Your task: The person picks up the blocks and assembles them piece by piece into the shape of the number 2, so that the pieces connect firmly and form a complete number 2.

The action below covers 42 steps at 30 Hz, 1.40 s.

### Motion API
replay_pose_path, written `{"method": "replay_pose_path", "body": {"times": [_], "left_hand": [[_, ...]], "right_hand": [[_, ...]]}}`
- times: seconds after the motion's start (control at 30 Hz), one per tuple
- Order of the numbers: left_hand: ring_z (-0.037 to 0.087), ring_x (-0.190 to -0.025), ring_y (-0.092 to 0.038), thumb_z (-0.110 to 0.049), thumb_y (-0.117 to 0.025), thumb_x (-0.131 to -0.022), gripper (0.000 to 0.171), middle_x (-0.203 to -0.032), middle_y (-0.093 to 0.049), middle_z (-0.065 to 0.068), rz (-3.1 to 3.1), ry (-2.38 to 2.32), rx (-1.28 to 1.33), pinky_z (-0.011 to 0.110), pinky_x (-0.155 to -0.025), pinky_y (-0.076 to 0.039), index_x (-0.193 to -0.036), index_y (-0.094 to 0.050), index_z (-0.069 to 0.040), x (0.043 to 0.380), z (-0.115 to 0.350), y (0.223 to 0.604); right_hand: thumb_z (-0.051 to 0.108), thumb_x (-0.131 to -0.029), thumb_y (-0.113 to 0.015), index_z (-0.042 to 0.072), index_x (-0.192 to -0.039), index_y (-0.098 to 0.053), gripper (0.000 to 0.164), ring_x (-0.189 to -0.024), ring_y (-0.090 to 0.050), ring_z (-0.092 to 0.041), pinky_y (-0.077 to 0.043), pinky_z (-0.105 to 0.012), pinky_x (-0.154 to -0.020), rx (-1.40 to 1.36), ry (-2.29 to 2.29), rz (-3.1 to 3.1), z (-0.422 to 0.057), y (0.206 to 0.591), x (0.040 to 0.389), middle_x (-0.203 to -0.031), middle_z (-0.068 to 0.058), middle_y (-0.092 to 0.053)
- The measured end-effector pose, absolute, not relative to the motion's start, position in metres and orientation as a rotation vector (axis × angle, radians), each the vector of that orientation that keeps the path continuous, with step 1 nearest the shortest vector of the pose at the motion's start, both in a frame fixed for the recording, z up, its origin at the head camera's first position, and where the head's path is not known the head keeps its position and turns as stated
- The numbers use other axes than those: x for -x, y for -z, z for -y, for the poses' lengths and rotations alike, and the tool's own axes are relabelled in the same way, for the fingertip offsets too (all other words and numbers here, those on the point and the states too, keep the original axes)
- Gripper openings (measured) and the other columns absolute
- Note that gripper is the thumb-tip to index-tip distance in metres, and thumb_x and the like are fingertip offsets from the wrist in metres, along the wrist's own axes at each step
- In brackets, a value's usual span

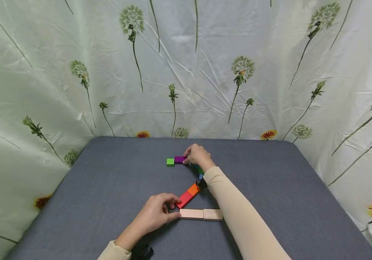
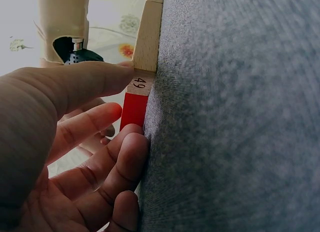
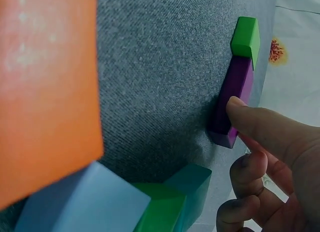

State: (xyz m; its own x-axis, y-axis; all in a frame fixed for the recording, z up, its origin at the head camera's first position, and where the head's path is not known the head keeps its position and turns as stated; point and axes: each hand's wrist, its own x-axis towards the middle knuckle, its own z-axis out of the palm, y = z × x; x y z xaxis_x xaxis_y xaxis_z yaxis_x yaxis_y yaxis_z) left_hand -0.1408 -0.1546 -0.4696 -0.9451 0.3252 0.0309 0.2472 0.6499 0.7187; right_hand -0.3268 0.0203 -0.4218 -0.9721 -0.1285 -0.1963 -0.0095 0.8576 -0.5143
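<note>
My right hand (image 1: pixel 199 157) pinches the near end of a purple block (image 3: pixel 236 89) between thumb and index finger, its other fingers curled below. A green block (image 3: pixel 246 37) sits against the purple block's far end. My left hand (image 1: pixel 158 211) rests low on the table, thumb tip at the left end of a plain wooden block (image 1: pixel 191 214) and fingertips by a red block (image 1: pixel 186 198). In the left wrist view, those fingers lie loosely bent beside the red block (image 2: pixel 134 112); a printed number shows on the wooden end face.
An orange block (image 1: pixel 193 189) continues the red one's slanted line. Blue (image 3: pixel 85 202), green (image 3: pixel 160 204) and teal blocks (image 3: pixel 192 192) curve toward the purple one, partly hidden by the right arm in the head view. A second wooden block (image 1: pixel 212 214) abuts the first. Flower-patterned cloth (image 1: pixel 186 72) hangs behind the grey table (image 1: pixel 107 173).
</note>
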Motion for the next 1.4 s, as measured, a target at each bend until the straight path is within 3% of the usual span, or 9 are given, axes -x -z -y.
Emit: {"method": "replay_pose_path", "body": {"times": [1.4], "left_hand": [[0.005, -0.068, -0.055, -0.025, -0.093, -0.085, 0.031, -0.094, -0.067, -0.006, -2.747, -1.187, -0.453, 0.023, -0.062, -0.047, -0.113, -0.078, -0.024, 0.141, 0.154, 0.472]], "right_hand": [[0.027, -0.087, -0.092, 0.020, -0.102, -0.083, 0.018, -0.128, -0.064, -0.036, -0.037, -0.061, -0.117, 0.081, 0.722, -2.799, -0.043, 0.420, 0.335, -0.131, -0.009, -0.075]]}}
